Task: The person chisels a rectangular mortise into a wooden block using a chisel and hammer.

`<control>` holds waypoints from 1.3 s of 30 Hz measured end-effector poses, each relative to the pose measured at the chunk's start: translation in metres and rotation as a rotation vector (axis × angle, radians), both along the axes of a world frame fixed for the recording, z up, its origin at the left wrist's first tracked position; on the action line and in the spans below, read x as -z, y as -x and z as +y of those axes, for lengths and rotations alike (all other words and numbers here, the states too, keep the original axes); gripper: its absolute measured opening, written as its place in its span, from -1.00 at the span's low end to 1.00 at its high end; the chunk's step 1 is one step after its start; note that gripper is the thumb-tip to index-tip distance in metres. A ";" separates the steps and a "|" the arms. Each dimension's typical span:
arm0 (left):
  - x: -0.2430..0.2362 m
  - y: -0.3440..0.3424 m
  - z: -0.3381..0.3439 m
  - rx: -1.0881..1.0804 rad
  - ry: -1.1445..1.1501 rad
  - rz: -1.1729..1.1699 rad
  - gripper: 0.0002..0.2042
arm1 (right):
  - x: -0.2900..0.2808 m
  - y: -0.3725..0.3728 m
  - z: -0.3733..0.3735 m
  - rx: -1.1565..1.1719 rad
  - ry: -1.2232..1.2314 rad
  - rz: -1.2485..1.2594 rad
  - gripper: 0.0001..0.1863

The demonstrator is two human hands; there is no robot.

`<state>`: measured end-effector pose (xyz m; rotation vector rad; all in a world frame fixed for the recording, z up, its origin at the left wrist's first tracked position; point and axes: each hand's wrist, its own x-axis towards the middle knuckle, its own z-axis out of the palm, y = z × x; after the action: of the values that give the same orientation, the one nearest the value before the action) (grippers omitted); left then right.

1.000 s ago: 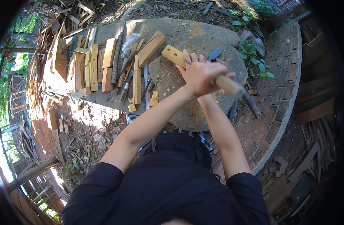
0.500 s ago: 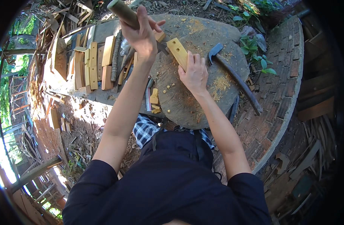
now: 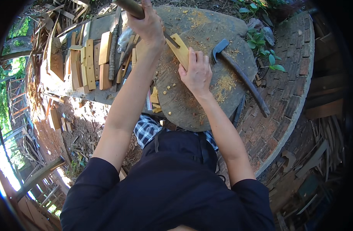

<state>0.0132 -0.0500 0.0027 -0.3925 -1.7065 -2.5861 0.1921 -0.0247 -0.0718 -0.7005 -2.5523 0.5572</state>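
Note:
My left hand (image 3: 147, 29) is closed around a thick round wooden handle (image 3: 130, 7). From below that hand a narrow dark metal blade (image 3: 171, 40) sticks out, its end resting on or just over a pale yellow wooden block (image 3: 181, 54). My right hand (image 3: 198, 75) grips the near end of this block, which lies slanted on a large round wooden stump (image 3: 180, 104). Holes were visible in the block's far end, and the blade now covers part of it. Right of my right hand lies an adze-like tool (image 3: 238, 71) with a dark head and curved handle.
Wooden blocks (image 3: 89, 65), some with holes, are lined up on the left beside a rough stick (image 3: 113, 54). Small wood pieces (image 3: 155, 96) and a ruler (image 3: 148, 101) lie by the stump's near left edge. A curved brick ledge (image 3: 288, 88) borders the right.
The blade has moved from beside the block onto its holed end. My left hand and the handle have shifted slightly, and the whole view has moved a little.

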 end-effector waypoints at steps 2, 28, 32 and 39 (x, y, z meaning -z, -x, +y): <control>-0.011 -0.011 0.010 -0.045 -0.016 -0.022 -0.65 | 0.000 -0.001 0.001 -0.002 0.003 -0.004 -0.31; -0.005 -0.038 0.018 -0.399 0.215 0.309 -0.67 | -0.002 -0.082 0.108 0.024 -0.276 -0.169 -0.68; -0.004 -0.039 0.017 -0.450 0.267 0.320 -0.68 | -0.108 -0.035 0.087 -0.139 -0.027 0.257 -0.74; -0.008 -0.059 0.025 -0.306 0.173 0.305 -0.67 | -0.240 0.017 0.062 -0.433 -0.316 0.505 -0.70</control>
<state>0.0721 -0.0250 0.0110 -0.4605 -1.7283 -2.0575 0.1755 0.0372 0.1682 0.1053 -2.2261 0.3843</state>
